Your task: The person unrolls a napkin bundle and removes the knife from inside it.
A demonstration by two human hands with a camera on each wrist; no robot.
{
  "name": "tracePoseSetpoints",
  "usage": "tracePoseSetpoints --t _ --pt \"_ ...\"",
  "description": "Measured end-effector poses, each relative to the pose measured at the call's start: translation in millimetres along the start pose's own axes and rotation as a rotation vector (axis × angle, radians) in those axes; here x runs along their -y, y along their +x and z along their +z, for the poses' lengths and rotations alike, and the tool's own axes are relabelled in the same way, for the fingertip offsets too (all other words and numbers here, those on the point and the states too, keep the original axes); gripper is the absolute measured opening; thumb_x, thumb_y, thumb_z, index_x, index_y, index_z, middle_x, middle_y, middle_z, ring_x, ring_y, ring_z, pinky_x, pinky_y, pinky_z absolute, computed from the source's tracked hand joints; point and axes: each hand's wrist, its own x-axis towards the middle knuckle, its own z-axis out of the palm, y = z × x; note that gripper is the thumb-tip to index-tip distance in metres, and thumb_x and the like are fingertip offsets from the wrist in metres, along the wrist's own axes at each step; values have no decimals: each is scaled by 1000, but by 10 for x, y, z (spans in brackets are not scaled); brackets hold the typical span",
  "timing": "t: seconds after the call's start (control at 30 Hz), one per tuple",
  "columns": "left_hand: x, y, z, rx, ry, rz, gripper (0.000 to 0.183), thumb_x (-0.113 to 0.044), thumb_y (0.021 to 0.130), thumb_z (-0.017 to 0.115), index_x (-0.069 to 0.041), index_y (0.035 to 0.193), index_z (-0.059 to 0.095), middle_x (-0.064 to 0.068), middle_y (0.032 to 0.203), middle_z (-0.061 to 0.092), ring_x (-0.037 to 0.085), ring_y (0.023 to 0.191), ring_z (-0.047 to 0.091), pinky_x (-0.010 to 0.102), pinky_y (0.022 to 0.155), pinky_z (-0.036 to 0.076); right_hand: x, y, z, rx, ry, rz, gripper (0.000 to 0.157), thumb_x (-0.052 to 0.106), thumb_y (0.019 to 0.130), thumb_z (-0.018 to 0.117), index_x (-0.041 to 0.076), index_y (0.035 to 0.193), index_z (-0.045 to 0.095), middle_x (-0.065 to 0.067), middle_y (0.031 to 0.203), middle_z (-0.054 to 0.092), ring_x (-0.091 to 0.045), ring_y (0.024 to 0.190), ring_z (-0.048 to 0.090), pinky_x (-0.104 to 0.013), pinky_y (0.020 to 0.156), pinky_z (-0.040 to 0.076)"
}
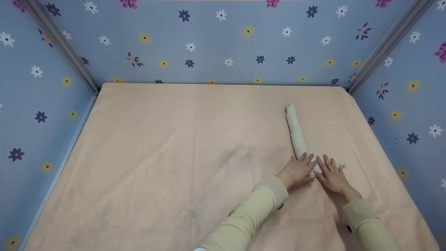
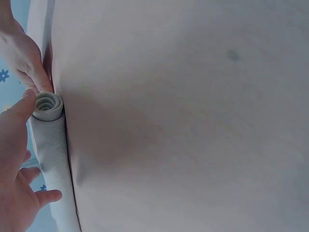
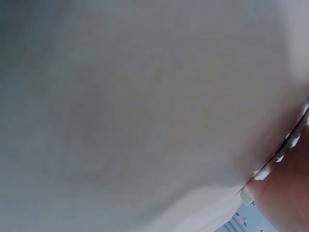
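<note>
A pale grey-white cloth roll (image 1: 297,134) lies lengthwise on the right part of the table, its far end pointing away. My left hand (image 1: 298,169) rests over the near end, fingers extended across the roll. In the left wrist view the thumb touches the rim of the coiled end (image 2: 48,103). My right hand (image 1: 332,176) lies with fingers spread on the cloth just right of the roll, its fingertips close to the left hand's. The right wrist view shows part of this hand (image 3: 287,186) over the cloth's thin edge (image 3: 282,152). The hands cover much of the cloth there.
A peach cloth (image 1: 167,146) with creases covers the table. Blue flowered panels (image 1: 223,45) stand at the back and both sides, with grey metal posts (image 1: 62,45) at the back corners. A small pale tip of cloth (image 1: 342,166) shows beyond the right hand.
</note>
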Motion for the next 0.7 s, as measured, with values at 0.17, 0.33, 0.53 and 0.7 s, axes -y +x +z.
tracePoseSetpoints --t 0.17,0.33,0.53,0.7 --pt "-4 8 18 3 0 -15 68 -60 83 36 -31 142 17 -11 148 6 12 133 10 38 99 29 4 -5 3 -4 -3 3 63 38 95 35 3 141 12 -25 144 -2 -44 128 -6 -64 94 -4" --pt "13 1 58 6 -18 -36 68 -62 83 35 -35 141 14 -14 147 3 12 134 5 41 100 26 14 -5 8 -11 -5 2 62 37 95 36 3 141 13 -25 144 -1 -44 129 -5 -64 94 -4" --pt "10 -4 79 21 -20 -38 65 -62 83 34 -38 140 15 -16 147 3 12 134 2 41 102 23 10 -4 5 -15 -17 4 62 38 95 35 2 140 14 -26 143 0 -45 128 -5 -64 94 -3" --pt "6 -19 97 26 -48 -48 64 -61 83 34 -37 140 17 -14 147 3 12 134 0 41 103 21 13 -5 1 -2 -15 2 63 39 95 34 3 141 12 -25 144 -2 -44 128 -5 -65 94 -2"
